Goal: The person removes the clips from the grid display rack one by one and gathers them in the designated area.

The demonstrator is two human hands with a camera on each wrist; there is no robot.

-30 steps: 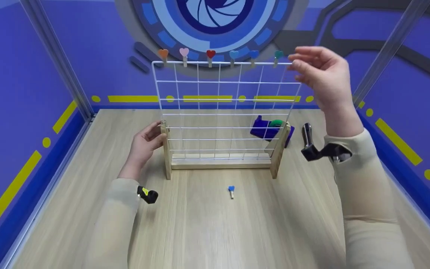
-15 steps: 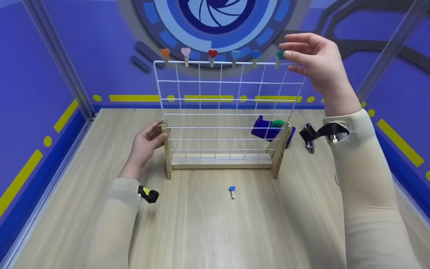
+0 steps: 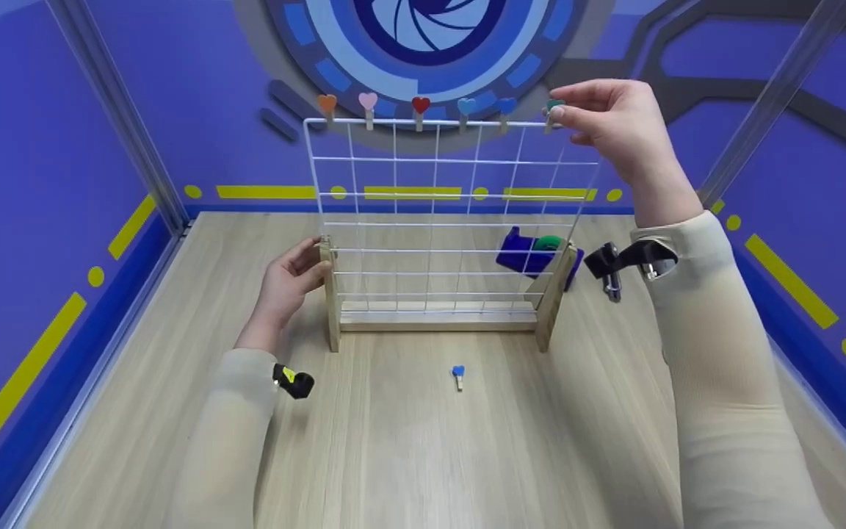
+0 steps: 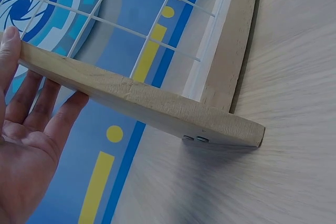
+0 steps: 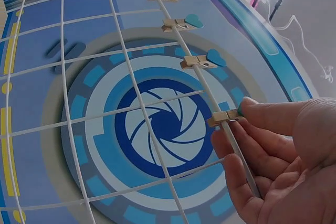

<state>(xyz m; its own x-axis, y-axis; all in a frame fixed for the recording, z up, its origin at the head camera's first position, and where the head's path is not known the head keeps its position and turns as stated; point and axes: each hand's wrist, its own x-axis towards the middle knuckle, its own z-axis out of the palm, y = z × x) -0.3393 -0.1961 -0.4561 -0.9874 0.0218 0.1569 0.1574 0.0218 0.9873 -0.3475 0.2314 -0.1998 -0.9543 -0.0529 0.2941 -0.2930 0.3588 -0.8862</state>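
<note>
A white wire grid (image 3: 434, 160) stands upright in a wooden stand, whose left side post (image 3: 332, 308) my left hand (image 3: 282, 292) grips. In the left wrist view, the thumb lies on one side of this post (image 4: 131, 94) and the fingers on the other. At the grid's top right corner, my right hand (image 3: 625, 132) pinches the heart end of a green heart clothespin (image 5: 224, 117), which sits across the top wire. Other heart clothespins line that wire: orange (image 3: 327, 104), pink (image 3: 368, 103), red (image 3: 421, 106), light blue (image 3: 466, 107) and blue (image 3: 507, 107).
A single blue heart clothespin (image 3: 458, 377) lies on the wooden table (image 3: 393, 455) in front of the stand. Behind the stand's right post is a dark blue tape dispenser (image 3: 518, 252) with a green roll. Blue printed walls (image 3: 41, 184) enclose the table.
My right hand has come left from the grid's corner to the green clothespin, and its thumb and fingers have closed on it. The left hand stays on the post.
</note>
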